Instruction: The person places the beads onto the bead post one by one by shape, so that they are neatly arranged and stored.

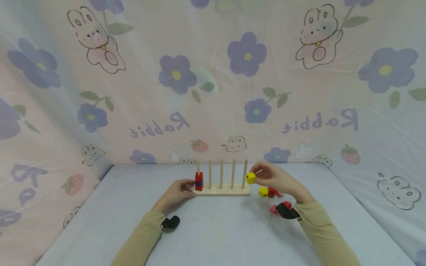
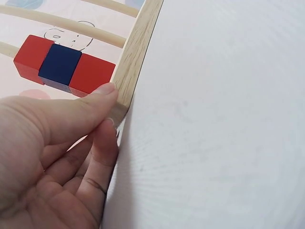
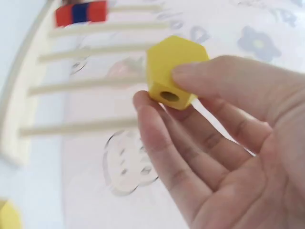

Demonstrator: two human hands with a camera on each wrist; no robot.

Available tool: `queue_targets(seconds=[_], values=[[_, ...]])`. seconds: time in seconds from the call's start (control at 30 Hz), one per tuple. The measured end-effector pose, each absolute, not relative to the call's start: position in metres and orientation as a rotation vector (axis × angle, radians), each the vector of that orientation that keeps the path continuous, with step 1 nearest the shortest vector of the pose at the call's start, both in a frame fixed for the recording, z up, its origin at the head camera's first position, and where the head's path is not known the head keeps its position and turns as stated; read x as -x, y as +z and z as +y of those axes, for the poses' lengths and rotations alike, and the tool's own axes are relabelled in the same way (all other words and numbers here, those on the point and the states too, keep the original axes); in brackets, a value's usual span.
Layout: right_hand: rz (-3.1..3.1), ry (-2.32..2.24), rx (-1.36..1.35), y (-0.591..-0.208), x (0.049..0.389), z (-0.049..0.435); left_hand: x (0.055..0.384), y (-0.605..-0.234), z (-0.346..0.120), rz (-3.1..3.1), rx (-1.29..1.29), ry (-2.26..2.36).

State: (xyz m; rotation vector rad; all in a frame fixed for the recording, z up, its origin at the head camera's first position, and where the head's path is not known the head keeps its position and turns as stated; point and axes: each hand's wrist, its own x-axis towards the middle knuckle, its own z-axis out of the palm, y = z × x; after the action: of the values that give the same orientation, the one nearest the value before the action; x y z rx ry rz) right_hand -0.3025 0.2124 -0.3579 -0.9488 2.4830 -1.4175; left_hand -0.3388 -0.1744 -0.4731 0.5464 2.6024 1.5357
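A wooden peg rack (image 1: 221,190) with several upright pegs stands on the table. Its leftmost peg carries a red, a dark blue (image 2: 60,67) and a red block, stacked. My left hand (image 1: 178,192) pinches the left end of the rack's base, thumb beside the lowest red block (image 2: 94,74). Between thumb and fingers of my right hand (image 1: 274,177) is a yellow hexagonal block (image 3: 174,67), held beside the rightmost peg (image 1: 244,174) near its upper half. A hole shows in one side of this block. The other pegs bear no blocks.
Right of the rack lie another yellow block (image 1: 263,192) and a red block (image 1: 271,192), with pinkish-red pieces (image 1: 274,210) nearer me, partly hidden by the black wrist camera (image 1: 287,211). A patterned cloth (image 1: 213,92) hangs behind the white table (image 1: 216,229).
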Motion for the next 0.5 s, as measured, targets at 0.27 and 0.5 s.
queue_targets(seconds=[0.27, 0.5], values=[[2.436, -1.678, 1.041, -0.333, 0.303, 0.170, 0.338, -0.473, -0.174, 2.613, -0.555, 1.535], [2.457, -1.845, 1.047, -0.338, 0.310, 0.129, 0.339, -0.473, -0.174, 2.603, -0.524, 1.525]])
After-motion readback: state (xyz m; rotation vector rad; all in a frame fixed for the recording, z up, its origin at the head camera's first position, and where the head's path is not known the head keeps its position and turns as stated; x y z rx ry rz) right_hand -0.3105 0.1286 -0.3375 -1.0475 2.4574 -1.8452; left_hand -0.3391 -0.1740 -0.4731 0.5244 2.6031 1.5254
